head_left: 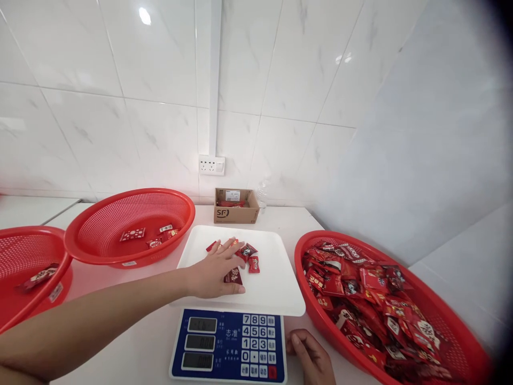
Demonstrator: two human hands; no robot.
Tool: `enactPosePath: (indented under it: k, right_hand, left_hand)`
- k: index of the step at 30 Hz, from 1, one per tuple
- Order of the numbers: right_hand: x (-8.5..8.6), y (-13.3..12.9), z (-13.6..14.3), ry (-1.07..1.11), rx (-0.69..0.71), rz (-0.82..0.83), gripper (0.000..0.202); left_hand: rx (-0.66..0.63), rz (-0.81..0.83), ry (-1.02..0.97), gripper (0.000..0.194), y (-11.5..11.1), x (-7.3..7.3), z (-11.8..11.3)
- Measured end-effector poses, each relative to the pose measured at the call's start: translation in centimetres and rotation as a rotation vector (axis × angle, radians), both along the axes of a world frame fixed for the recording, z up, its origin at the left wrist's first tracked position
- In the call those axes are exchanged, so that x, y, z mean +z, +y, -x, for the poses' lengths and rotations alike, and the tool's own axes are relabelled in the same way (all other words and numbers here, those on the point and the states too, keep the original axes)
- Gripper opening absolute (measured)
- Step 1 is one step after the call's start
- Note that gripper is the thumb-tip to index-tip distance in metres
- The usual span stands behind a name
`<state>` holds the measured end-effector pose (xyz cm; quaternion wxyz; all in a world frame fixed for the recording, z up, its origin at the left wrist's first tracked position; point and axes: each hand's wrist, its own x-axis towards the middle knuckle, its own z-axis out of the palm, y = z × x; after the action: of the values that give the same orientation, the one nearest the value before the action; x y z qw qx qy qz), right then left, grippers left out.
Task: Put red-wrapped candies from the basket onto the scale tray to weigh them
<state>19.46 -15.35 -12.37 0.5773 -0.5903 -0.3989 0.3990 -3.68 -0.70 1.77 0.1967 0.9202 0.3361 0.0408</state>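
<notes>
My left hand (214, 270) reaches over the white tray (276, 283) of a scale, fingers spread on top of several red-wrapped candies. One red packet (254, 264) lies just right of its fingertips, and a dark red packet (233, 276) shows between thumb and fingers. Below the tray is the scale's blue keypad panel (230, 345) with three displays. My right hand (311, 355) rests beside the panel's right edge, its fingers curled; whether anything is inside is hidden.
A large red basket (300, 262) full of wrapped candies stands at the right. Two red baskets, one (130, 198) behind the other (32, 230), hold a few packets at the left. A small cardboard box (236, 215) sits by the wall.
</notes>
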Motion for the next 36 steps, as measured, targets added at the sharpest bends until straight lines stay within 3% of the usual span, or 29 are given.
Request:
enactPosePath:
  k: [4,10,22,31,36]
  right_hand:
    - [0.0,0.0,0.0,-0.018,0.0,-0.003,0.04]
    - [0.2,0.0,0.0,-0.021,0.006,0.006,0.04]
    - [0.8,-0.1,0.3,-0.003,-0.005,-0.012,0.039]
    - [0.8,-0.1,0.2,-0.015,-0.001,0.005,0.039]
    - [0.8,-0.1,0.2,-0.041,0.001,-0.007,0.039]
  left_hand:
    - [0.104,-0.07,0.067,0.078,1.0,-0.8,-0.2]
    - [0.118,0.01,0.167,0.096,1.8,-0.9,-0.2]
    - [0.09,-0.04,0.202,0.087,2.0,-0.6,-1.8]
    - [0.128,-0.087,0.18,0.087,1.5,-0.8,-1.2]
    - [0.103,-0.06,0.237,0.078,1.1,-0.6,-1.2]
